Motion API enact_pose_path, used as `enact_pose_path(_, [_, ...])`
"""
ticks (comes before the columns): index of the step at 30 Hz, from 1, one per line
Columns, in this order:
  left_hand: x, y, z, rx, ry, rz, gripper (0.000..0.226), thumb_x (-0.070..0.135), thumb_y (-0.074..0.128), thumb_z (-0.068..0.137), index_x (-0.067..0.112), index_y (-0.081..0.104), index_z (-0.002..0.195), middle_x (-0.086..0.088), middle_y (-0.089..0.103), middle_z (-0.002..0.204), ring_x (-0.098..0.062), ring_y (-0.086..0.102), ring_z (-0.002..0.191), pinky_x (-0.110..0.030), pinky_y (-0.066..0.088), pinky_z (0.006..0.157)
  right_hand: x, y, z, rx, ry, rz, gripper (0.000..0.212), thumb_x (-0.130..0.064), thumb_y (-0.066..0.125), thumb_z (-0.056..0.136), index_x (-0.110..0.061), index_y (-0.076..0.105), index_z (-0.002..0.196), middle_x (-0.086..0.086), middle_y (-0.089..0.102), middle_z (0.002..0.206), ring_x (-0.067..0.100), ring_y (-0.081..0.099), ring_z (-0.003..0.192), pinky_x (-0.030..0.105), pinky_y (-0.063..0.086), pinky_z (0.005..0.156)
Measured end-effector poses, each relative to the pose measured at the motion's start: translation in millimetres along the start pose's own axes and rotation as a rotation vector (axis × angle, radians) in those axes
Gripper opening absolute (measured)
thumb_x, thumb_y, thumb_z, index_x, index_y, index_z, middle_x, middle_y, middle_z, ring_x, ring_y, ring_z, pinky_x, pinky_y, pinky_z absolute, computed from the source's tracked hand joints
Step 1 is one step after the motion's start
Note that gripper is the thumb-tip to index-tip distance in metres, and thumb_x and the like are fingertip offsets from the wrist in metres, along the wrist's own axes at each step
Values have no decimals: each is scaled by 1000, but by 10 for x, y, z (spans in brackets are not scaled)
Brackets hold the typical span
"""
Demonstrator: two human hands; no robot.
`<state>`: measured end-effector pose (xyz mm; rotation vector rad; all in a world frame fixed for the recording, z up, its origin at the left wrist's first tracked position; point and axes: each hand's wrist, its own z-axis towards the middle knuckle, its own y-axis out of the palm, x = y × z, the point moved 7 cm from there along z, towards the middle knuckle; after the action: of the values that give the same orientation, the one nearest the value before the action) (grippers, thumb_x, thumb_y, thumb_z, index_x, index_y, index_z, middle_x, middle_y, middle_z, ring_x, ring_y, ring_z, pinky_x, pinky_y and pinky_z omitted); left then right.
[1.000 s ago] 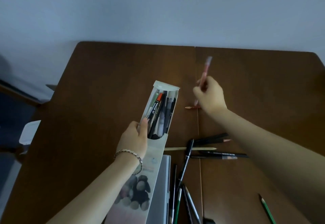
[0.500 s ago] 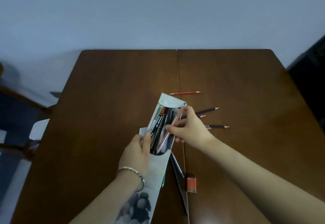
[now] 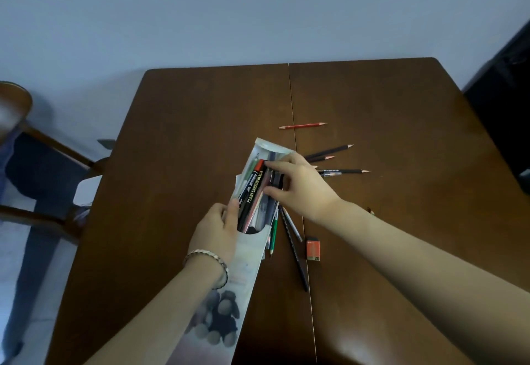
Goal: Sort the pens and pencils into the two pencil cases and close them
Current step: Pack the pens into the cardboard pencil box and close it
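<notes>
Your left hand [image 3: 213, 230] holds the long pale pencil case [image 3: 249, 253] by its left edge, lifted at a slant above the brown desk [image 3: 172, 135]. Its grip is curled round the case's side, with the thumb lying along the rim of the opening. A bracelet [image 3: 206, 255] sits on that wrist.

The case's far flap stands open. It is packed with pens, among them a black marker [image 3: 253, 189] with an orange cap.

Your right hand [image 3: 298, 184] is over the opening. Its fingers are bent, and the forefinger tip and thumb both touch the pens inside. I cannot tell whether this grip is pinching one of them or only pressing on them.

Loose on the desk:
- A red pencil [image 3: 302, 126] lies beyond the case.
- Several black pencils [image 3: 342, 171] fan out just past your right hand.
- A green pencil [image 3: 274, 230] pokes out from under the case's right edge.
- A long dark pencil [image 3: 295, 253] lies beside the green one, under your right wrist.
- An orange eraser [image 3: 313, 248] lies near the long dark pencil.

A wooden chair [image 3: 43, 146] stands off the desk's left side.
</notes>
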<state>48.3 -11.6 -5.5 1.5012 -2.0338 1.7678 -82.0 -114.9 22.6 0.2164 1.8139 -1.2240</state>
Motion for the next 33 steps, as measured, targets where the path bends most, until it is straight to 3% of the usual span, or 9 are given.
enact_pose_path(2, [-83, -3, -16, 10, -23, -12, 39, 45, 26, 97, 14, 50, 92, -1, 55, 83, -13, 51, 67, -18, 31, 45, 46, 10, -55, 81, 18, 75, 48, -14, 65, 85, -15, 50, 131, 1, 47, 119, 9, 48, 103, 25, 42, 101])
enact_pose_path(5, [-289, -27, -20, 32, -97, -41, 41, 43, 25, 98, 11, 50, 91, -2, 54, 79, -12, 48, 64, -20, 33, 47, 425, 76, -223, 235, 266, 117, 26, -8, 57, 88, -14, 60, 113, 2, 55, 105, 14, 56, 91, 28, 50, 88])
enact_pose_path(8, [-530, -22, -13, 23, -162, -52, 43, 44, 25, 98, 10, 51, 90, -2, 53, 77, -12, 50, 64, -21, 39, 50, 785, 512, -435, -44, 520, -52, 19, -16, 53, 92, -12, 61, 110, 7, 64, 108, 19, 61, 90, 26, 51, 77])
enact_pose_path(11, [-674, -25, -24, 16, -183, -49, 44, 43, 26, 98, 8, 51, 88, -3, 53, 74, -12, 49, 62, -22, 37, 48, 802, 863, -496, -185, 531, -161, 24, -24, 50, 95, -9, 60, 109, 10, 66, 105, 23, 63, 85, 29, 51, 69])
enact_pose_path(16, [-782, -72, -10, 27, -178, -61, 42, 43, 27, 98, 15, 49, 75, 0, 53, 68, -12, 50, 61, -22, 39, 49, 784, 1140, -291, -142, 543, -277, 24, -21, 45, 96, -4, 55, 111, 14, 67, 106, 31, 65, 95, 33, 49, 69])
enact_pose_path(21, [-837, -76, 32, 19, -177, -58, 39, 45, 27, 97, 24, 44, 68, 1, 57, 71, -15, 55, 66, -25, 44, 55, 855, 1133, -205, -143, 634, -223, 24, -25, 54, 91, -7, 56, 108, 10, 66, 104, 28, 64, 95, 33, 51, 72])
enact_pose_path(25, [-833, -51, 78, 8, -188, -51, 38, 44, 27, 97, 24, 43, 68, 2, 55, 70, -13, 53, 62, -22, 39, 49, 908, 1034, -155, -140, 644, -170, 25, -33, 55, 92, -8, 57, 89, 3, 63, 81, 16, 62, 73, 30, 54, 70])
enact_pose_path(29, [-798, -13, 137, -14, -175, -23, 38, 45, 26, 97, 22, 46, 74, 3, 54, 68, -11, 49, 56, -22, 33, 45, 976, 750, 70, 117, 672, -12, 33, -27, 54, 93, -9, 46, 119, 11, 55, 116, 25, 61, 99, 32, 52, 76])
enact_pose_path(33, [-716, -6, 208, -27, -154, 2, 39, 44, 25, 97, 17, 49, 82, 5, 54, 68, -10, 50, 57, -23, 33, 45, 1039, 690, 345, 120, 670, -9, 37, -19, 55, 92, -9, 38, 123, 15, 50, 125, 32, 59, 104, 38, 51, 79])
